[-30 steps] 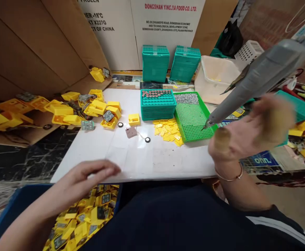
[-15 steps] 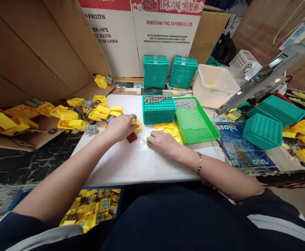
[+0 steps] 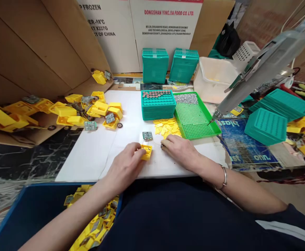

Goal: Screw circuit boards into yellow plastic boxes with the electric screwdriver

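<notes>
My left hand (image 3: 128,161) is closed on a small yellow plastic case (image 3: 147,152), open side up, on the white board (image 3: 126,136). Thin wires run from the case to a grey-green circuit board (image 3: 147,135) just beyond it. My right hand (image 3: 181,151) pinches a small round dark part (image 3: 161,146) at the end of a thin wire, to the right of the case. Beyond my right hand lies a pile of flat yellow pieces (image 3: 166,127). Fingers hide part of the case and of the round part.
Teal trays (image 3: 158,109) with small round parts on top stand behind, beside a green tray (image 3: 210,129) of screws. An electric screwdriver (image 3: 230,94) hangs at right. More yellow cases (image 3: 100,108) lie left; a blue bin (image 3: 24,209) of them sits below.
My left hand has brought the yellow case nearer to me and to the right. The circuit board now lies grey-green side up. My right hand has moved slightly right.
</notes>
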`<state>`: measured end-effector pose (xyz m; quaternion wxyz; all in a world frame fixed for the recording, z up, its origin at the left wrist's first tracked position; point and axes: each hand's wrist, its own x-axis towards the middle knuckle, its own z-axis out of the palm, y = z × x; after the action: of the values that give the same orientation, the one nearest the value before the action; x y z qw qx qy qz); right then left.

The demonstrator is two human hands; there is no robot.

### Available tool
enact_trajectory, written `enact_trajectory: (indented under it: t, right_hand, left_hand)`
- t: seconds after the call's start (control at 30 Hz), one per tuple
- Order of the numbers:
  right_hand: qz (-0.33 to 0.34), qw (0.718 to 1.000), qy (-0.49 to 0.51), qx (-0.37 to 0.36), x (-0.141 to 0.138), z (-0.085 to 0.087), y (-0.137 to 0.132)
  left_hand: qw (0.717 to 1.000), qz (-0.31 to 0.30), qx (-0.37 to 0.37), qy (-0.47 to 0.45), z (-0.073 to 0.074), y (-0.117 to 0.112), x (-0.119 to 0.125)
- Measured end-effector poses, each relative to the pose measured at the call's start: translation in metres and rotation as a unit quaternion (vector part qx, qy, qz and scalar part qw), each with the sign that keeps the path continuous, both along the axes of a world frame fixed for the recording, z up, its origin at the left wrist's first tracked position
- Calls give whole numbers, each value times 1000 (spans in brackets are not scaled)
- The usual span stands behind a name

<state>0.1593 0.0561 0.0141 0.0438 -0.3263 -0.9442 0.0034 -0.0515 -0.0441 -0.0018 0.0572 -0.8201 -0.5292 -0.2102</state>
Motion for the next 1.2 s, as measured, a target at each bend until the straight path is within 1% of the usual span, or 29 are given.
enact_trajectory:
  t: [0.07, 0.13, 0.23, 0.3, 0.37, 0.4, 0.43, 0.5, 0.53, 0.57, 0.6, 0.63, 0.67, 0.73, 0.8, 0.83, 0.87, 0.93, 1.0, 1.1, 1.17, 1.2]
  right_hand:
    - [0, 1000, -9, -15, 8, -9, -7]
    - [-7, 1000, 15, -26, 11, -18, -10]
    - [-19, 997, 54, -47, 12, -23, -8]
    - [-20, 995, 71, -69, 12, -23, -6]
    - [-25, 987, 118, -107, 11, -20, -5]
    - [-30, 977, 161, -138, 11, -18, -4]
    - [-37, 960, 211, -181, 11, -17, -4]
    - [-41, 909, 294, -292, 12, -13, -2]
    - [-35, 884, 321, -338, 13, -12, -1]
    - [-19, 870, 335, -362, 14, -10, 0]
    - [8, 870, 338, -359, 15, -9, 1]
    - [45, 882, 332, -332, 16, -7, 3]
    - [87, 898, 320, -288, 17, -5, 5]
    - [169, 928, 273, -188, 20, 1, 9]
    - [226, 945, 209, -113, 21, 7, 11]
    - [245, 950, 177, -83, 21, 11, 12]
    - [259, 953, 147, -60, 21, 13, 12]
    - [264, 958, 105, -39, 19, 18, 11]
    - [231, 967, 97, -49, 16, 20, 8]
    - [175, 974, 119, -77, 10, 23, 4]
    - [173, 969, 143, -106, 10, 25, 5]
    - [179, 961, 168, -127, 10, 26, 6]
  left_hand:
    - [998, -23, -39, -35, -3, -13, 4]
    - [994, -12, -65, -83, -2, -18, 2]
    - [989, 30, -92, -108, 3, -15, -6]
    - [988, 33, -113, -98, 4, -8, -9]
    - [985, 25, -138, -104, 2, -1, -8]
    - [982, 22, -148, -117, 0, 2, -6]
    - [978, 20, -156, -136, 0, 5, -3]
    - [967, 19, -173, -188, -1, 10, 4]
    - [958, 19, -184, -218, 0, 12, 8]
    - [946, 18, -203, -251, 2, 14, 11]
    - [929, 15, -229, -291, 4, 15, 15]
    - [905, 8, -261, -337, 6, 16, 19]
    - [873, -2, -298, -385, 9, 17, 22]
    - [794, -30, -372, -480, 14, 19, 26]
    - [720, -55, -426, -545, 18, 21, 29]
    - [692, -63, -444, -566, 19, 22, 31]
    - [670, -68, -456, -582, 20, 22, 32]
    - [643, -72, -462, -606, 22, 23, 34]
    - [627, -82, -455, -627, 23, 24, 36]
    - [628, -75, -429, -645, 21, 26, 41]
    - [627, -50, -409, -661, 19, 28, 43]
    - [622, -37, -400, -672, 17, 28, 43]
